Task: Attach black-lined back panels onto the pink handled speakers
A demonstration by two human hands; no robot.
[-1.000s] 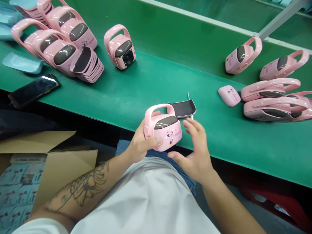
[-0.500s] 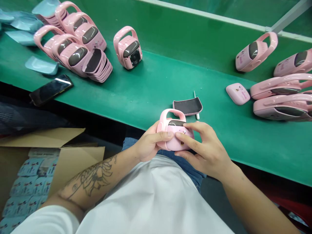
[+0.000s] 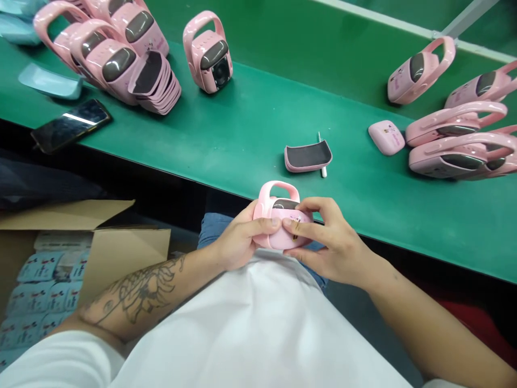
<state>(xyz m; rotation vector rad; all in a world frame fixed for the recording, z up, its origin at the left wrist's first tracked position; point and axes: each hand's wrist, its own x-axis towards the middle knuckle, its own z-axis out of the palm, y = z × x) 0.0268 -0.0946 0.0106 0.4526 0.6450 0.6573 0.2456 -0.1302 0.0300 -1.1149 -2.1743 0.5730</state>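
A pink portable speaker [image 3: 286,230] with a top handle and a dark glossy panel is held close to my body. My left hand [image 3: 238,237] wraps round its left side, thumb on the printed pink front. My right hand [image 3: 335,240] grips the right side, with its thumb underneath and fingers on the front and by the dark panel. The fingers hide part of the print. Beyond the hands, on the green bench, lie a few stacked curved pink panels [image 3: 308,157] with dark inner faces. A thin white stick [image 3: 323,171] is partly under them.
Several pink speakers [image 3: 109,64] and a stack of pink panels [image 3: 159,86] stand at left. One speaker [image 3: 210,56] shows its open front. A phone [image 3: 72,126] lies near the edge. More speakers [image 3: 456,129] and a loose panel [image 3: 386,137] are right. An open carton [image 3: 129,258] sits lower left.
The view has shifted, so the bench and its things appear higher and slightly left. Both hands keep the same grip on the speaker, with the fingers barely moved.
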